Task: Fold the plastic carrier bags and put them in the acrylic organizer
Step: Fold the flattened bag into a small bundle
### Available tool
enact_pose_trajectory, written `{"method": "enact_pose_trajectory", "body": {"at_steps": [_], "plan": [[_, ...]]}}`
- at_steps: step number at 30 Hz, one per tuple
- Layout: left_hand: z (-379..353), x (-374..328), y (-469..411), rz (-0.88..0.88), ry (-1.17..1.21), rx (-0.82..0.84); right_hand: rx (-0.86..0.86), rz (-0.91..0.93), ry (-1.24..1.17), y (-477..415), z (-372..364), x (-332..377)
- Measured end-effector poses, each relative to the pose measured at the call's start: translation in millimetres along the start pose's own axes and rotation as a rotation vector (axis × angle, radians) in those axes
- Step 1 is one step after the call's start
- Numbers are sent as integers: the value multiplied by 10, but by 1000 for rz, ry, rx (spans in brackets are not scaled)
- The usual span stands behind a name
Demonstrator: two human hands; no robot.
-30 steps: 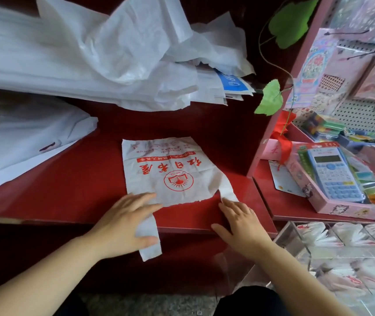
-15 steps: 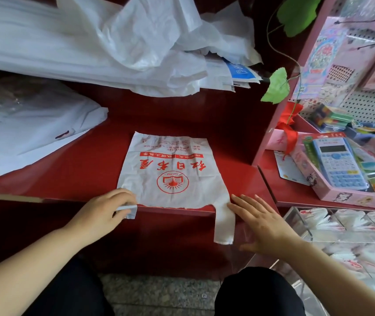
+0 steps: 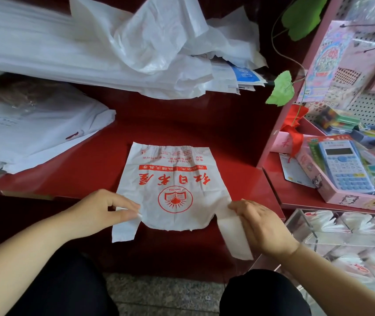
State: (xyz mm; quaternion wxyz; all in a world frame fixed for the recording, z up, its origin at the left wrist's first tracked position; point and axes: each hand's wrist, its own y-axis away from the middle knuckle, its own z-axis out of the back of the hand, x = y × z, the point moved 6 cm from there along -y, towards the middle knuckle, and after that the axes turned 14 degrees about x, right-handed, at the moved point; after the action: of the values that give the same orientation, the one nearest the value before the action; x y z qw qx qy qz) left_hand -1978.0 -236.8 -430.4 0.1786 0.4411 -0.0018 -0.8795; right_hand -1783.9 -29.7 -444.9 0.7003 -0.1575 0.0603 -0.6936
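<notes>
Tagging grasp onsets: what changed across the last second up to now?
The left hand, flat on the carrier bag a second ago, now pinches its left edge above the left handle. The right hand, flat beside the right handle half a second ago, now grips it. The bag lies squarer to the shelf edge. Unchanged: pile of white bags, calculator, acrylic organizer.

- The carrier bag [image 3: 175, 185] lies flat on the shelf [image 3: 86, 174], handles over its front edge.
- A bag pile [image 3: 113, 46] sits behind it.
- The acrylic organizer [image 3: 314, 240] stands lower right, below the calculator [image 3: 344, 167].
</notes>
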Motion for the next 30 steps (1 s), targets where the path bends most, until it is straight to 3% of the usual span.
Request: {"method": "enact_pose_trajectory", "body": {"at_steps": [3, 5, 7, 12, 15, 18, 20, 24, 30], "plan": [[44, -58, -64, 13, 82, -16, -104, -273, -346, -3, 131, -80], [78, -34, -162, 15, 263, -60, -140, -427, -571, -66, 74, -184], [120, -17, -260, 57, 486, -116, -176, -451, -701, -204, 109, -199], [353, 73, -488, 176, 629, -222, -395, -557, -1107, -546, 211, -347], [442, 244, -589, 287, 623, -290, -337, -710, -1342, -722, 28, -438], [517, 346, -677, 373, 500, -379, -122, -885, -1227, -893, -132, -458], [551, 396, -746, 400, 477, -396, -10, -884, -1071, -976, -177, -470], [647, 520, -835, 437, 292, -451, 82, -673, -728, -972, -88, -488], [728, 573, -1003, 523, -132, -485, 183, -504, -697, -709, -126, -475]]}}
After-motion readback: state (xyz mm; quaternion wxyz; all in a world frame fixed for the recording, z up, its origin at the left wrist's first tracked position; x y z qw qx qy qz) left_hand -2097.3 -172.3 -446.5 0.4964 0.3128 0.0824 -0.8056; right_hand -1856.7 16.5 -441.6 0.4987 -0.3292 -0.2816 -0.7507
